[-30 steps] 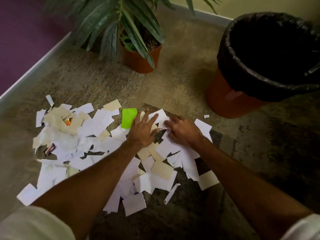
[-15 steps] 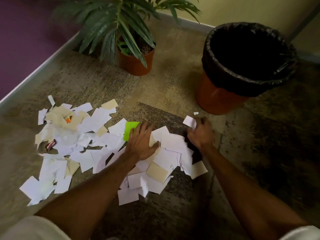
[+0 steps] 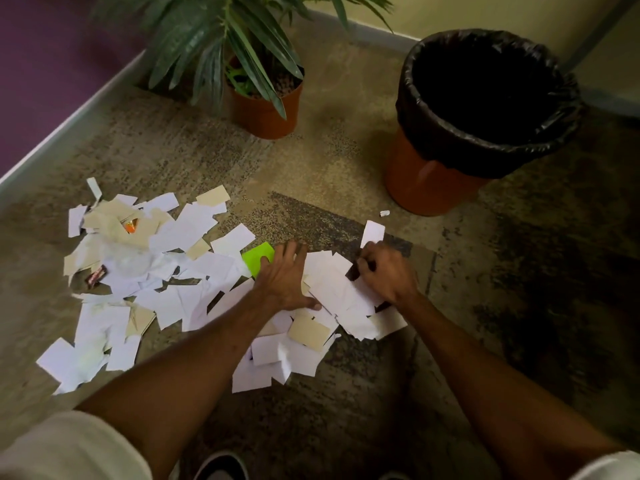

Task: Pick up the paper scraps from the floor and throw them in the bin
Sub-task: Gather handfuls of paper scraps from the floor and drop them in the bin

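Barely begun, I judge: most paper scraps (image 3: 194,265) litter the floor (image 3: 346,168) toward nine o'clock, left hand (image 3: 287,278) pressed flat on them, right hand (image 3: 388,275) gripping a few, bin (image 3: 415,181) waiting at one o'clock.

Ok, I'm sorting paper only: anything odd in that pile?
Yes: among the scraps, an orange wrapper far left and a dark wrapper at the left edge look like non-paper. A green scrap stands out too.

Many scraps (image 3: 194,233), two hands (image 3: 285,280) (image 3: 389,271), one bin (image 3: 422,181)
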